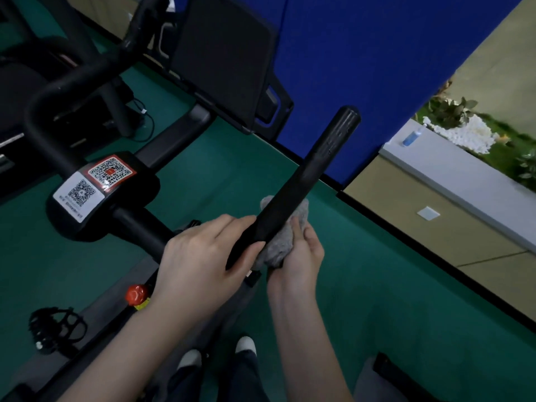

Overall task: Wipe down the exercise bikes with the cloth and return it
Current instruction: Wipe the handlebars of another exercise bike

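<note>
Grey cloth (277, 245) is pressed under handlebar (301, 181) by closed right hand (298, 256) | left hand (203, 256) is closed around bar | risk: cloth may be dropped if grip loosens.

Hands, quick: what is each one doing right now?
Left hand: closed around the black handlebar.
Right hand: closed on the grey cloth, pressing it against the handlebar.

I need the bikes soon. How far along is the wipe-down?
Nothing shows as finished. In hand: the right hand presses the grey cloth under the black handlebar while the left hand steadies it. Left: the bar's far end, the screen, the second bike behind, then returning the cloth.
</note>
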`<action>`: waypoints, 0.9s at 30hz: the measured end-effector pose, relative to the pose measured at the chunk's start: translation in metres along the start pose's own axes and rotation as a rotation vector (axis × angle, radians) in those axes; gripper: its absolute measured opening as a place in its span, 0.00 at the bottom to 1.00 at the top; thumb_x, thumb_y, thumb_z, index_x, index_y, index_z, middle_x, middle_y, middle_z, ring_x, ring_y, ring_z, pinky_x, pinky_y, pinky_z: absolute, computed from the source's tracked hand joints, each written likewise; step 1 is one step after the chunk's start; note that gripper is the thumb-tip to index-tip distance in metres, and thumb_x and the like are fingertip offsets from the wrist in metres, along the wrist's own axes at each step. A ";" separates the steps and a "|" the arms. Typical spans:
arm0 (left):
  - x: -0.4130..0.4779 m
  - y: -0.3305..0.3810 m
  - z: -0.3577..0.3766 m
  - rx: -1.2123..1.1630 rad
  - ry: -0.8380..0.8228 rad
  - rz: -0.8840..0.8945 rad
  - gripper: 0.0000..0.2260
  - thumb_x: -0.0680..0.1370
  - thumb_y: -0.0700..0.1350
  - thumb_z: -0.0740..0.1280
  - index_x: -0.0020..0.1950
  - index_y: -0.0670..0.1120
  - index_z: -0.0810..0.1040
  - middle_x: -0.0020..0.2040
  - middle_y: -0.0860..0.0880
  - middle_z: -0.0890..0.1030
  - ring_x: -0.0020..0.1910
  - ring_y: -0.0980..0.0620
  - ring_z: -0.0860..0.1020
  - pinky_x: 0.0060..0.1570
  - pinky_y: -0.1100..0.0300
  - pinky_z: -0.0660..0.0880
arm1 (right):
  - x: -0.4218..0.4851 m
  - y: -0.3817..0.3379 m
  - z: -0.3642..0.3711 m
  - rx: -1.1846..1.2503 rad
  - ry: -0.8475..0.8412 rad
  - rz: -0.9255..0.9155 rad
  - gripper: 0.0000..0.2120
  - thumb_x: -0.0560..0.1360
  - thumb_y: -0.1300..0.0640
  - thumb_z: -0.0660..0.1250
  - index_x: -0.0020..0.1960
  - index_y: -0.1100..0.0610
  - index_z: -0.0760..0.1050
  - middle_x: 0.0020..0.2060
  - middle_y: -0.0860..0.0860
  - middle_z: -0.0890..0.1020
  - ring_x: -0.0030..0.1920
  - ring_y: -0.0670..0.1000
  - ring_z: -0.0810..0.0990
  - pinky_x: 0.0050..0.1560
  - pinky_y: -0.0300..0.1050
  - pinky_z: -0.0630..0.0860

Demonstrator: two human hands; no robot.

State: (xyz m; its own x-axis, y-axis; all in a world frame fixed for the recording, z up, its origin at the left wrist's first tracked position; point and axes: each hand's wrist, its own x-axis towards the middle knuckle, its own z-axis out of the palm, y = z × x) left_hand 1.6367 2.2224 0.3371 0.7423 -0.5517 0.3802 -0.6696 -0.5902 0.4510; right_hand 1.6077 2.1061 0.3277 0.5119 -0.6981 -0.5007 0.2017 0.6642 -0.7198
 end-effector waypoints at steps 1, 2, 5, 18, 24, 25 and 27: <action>0.000 0.001 -0.001 -0.005 0.000 -0.006 0.16 0.77 0.55 0.63 0.56 0.47 0.81 0.41 0.54 0.81 0.36 0.50 0.80 0.34 0.56 0.77 | -0.002 0.004 -0.002 -0.037 -0.008 0.002 0.07 0.79 0.63 0.62 0.47 0.62 0.77 0.37 0.53 0.83 0.40 0.51 0.82 0.48 0.49 0.79; 0.001 0.002 -0.001 -0.005 -0.003 -0.011 0.16 0.77 0.55 0.63 0.56 0.46 0.82 0.42 0.52 0.82 0.38 0.49 0.81 0.37 0.54 0.77 | -0.004 0.007 -0.005 -0.065 -0.019 0.006 0.07 0.80 0.62 0.61 0.48 0.63 0.77 0.38 0.54 0.83 0.42 0.53 0.82 0.50 0.50 0.78; 0.006 0.006 -0.003 0.019 -0.019 -0.044 0.19 0.78 0.57 0.61 0.57 0.44 0.81 0.44 0.51 0.82 0.43 0.47 0.81 0.43 0.53 0.76 | -0.002 0.005 -0.010 -0.098 -0.023 -0.051 0.06 0.79 0.63 0.62 0.47 0.62 0.77 0.38 0.54 0.82 0.41 0.52 0.80 0.46 0.47 0.78; 0.024 0.024 0.001 -0.021 -0.138 -0.155 0.21 0.77 0.58 0.59 0.62 0.48 0.79 0.48 0.52 0.82 0.50 0.49 0.81 0.50 0.53 0.76 | 0.011 0.002 -0.011 -0.703 -0.020 -1.133 0.07 0.76 0.70 0.62 0.52 0.68 0.75 0.46 0.56 0.75 0.50 0.49 0.76 0.54 0.37 0.73; 0.024 0.022 0.003 -0.048 -0.127 -0.163 0.18 0.79 0.57 0.62 0.63 0.48 0.78 0.48 0.52 0.81 0.47 0.48 0.80 0.50 0.51 0.75 | 0.032 -0.021 0.012 -0.656 0.026 -1.112 0.07 0.77 0.69 0.62 0.53 0.69 0.75 0.46 0.62 0.76 0.49 0.56 0.77 0.52 0.41 0.74; 0.023 0.022 0.004 -0.049 -0.124 -0.163 0.17 0.79 0.56 0.63 0.62 0.48 0.78 0.47 0.52 0.82 0.47 0.48 0.80 0.49 0.51 0.76 | 0.031 -0.020 0.012 -0.655 0.019 -1.119 0.06 0.77 0.69 0.62 0.53 0.69 0.76 0.47 0.62 0.77 0.49 0.56 0.77 0.52 0.40 0.74; 0.022 0.021 0.004 -0.038 -0.122 -0.164 0.17 0.78 0.56 0.64 0.61 0.48 0.79 0.46 0.52 0.82 0.45 0.48 0.81 0.46 0.53 0.76 | 0.026 -0.017 0.007 -0.682 -0.050 -1.155 0.06 0.76 0.69 0.62 0.52 0.68 0.76 0.47 0.60 0.77 0.50 0.53 0.77 0.53 0.37 0.73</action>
State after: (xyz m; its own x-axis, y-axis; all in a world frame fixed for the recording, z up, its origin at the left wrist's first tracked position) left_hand 1.6385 2.1951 0.3519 0.8314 -0.5185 0.2000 -0.5369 -0.6565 0.5299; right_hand 1.6231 2.0784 0.3305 0.3646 -0.7445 0.5593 0.0895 -0.5698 -0.8169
